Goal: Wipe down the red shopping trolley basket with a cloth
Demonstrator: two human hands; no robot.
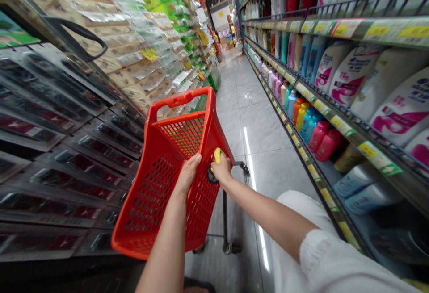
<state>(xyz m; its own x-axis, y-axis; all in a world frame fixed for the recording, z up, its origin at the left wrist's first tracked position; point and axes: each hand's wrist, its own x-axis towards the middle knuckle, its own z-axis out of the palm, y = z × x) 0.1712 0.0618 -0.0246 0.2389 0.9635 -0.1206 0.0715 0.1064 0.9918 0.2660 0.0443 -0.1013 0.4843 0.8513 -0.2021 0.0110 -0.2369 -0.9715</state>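
A red plastic shopping basket (161, 186) on a wheeled metal frame (226, 235) stands tilted in a shop aisle in front of me. My left hand (188, 173) rests on the basket's near rim, fingers curled over the edge. My right hand (221, 169) is closed around the black pivot of the handle on the basket's right side, with a small yellow thing (217, 155) showing at its fingers. The red handle (182, 98) arches over the far end. Nothing shows inside the basket.
Shelves of dark packaged goods (67, 150) and pale packets (127, 52) line the left. Bottles of shampoo and detergent (318, 132) fill the right shelving with yellow price tags. A glossy grey tiled floor (254, 119) runs ahead down the aisle.
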